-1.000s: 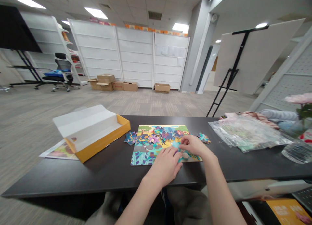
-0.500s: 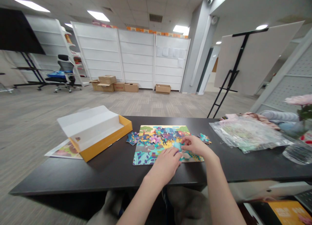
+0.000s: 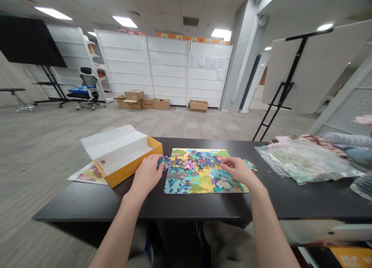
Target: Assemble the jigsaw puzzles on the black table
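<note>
Left hand (image 3: 148, 172) was at loose pieces (image 3: 166, 162) beside puzzle (image 3: 202, 179); grip unclear | right hand (image 3: 238, 170) curled over its right side; grip unclear | puzzle lay on table (image 3: 186, 208); light edge pinches probably suited pieces

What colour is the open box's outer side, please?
The box is yellow outside, clearest in the head view.

— Condition of the puzzle board (image 3: 200, 182)?
— Rectangular, flat on the dark table (image 3: 200, 208), brightly printed; a white rabbit (image 3: 223, 183) shows near the lower right corner.
— And the loose pieces (image 3: 190, 164)?
— Multicoloured, scattered mostly over the board's upper half. A left cluster (image 3: 166, 162) and right cluster (image 3: 252, 166) lie at its sides, both partly hidden.
</note>
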`<state>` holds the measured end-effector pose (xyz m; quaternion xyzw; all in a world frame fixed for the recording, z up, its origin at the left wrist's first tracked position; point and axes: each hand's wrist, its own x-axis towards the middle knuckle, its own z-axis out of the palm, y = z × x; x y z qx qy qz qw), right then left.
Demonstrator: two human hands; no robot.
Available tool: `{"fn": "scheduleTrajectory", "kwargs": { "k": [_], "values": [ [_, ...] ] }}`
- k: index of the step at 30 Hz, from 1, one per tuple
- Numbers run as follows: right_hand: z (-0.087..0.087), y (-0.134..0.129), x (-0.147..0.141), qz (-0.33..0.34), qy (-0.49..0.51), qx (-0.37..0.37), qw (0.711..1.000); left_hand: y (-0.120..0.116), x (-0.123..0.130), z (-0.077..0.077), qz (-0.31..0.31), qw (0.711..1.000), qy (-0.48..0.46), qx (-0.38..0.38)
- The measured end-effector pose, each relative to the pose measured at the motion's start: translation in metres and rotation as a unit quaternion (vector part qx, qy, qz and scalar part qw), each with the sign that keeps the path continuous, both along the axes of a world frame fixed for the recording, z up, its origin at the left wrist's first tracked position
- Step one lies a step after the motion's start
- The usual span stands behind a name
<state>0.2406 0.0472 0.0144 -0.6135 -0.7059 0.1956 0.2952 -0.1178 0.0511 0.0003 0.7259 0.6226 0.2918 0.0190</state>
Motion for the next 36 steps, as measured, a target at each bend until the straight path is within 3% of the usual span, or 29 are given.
{"fn": "scheduleTrajectory", "kwargs": {
  "k": [3,9,15,21,30,36],
  "values": [
    [0.0,0.0,-0.007,0.016,0.014,0.006,1.0,0.016,-0.018,-0.013,-0.031,0.999,-0.021,-0.038],
    [0.004,-0.001,-0.02,0.011,0.006,0.01,1.0,0.028,-0.023,-0.026,-0.056,0.997,0.001,-0.059],
    [0.003,0.003,-0.036,0.001,0.019,0.0,1.0,0.03,-0.025,-0.028,-0.045,0.997,0.005,-0.068],
    [0.003,0.007,-0.059,0.038,0.01,0.001,0.999,0.026,-0.022,-0.022,-0.03,0.996,0.046,-0.066],
    [-0.008,0.012,-0.115,0.044,-0.124,0.027,0.991,0.011,-0.011,-0.014,-0.019,0.996,0.069,-0.056],
    [-0.007,0.01,-0.128,0.019,-0.161,0.018,0.987,0.005,-0.009,-0.012,0.0,0.996,0.079,-0.051]
  ]
}}
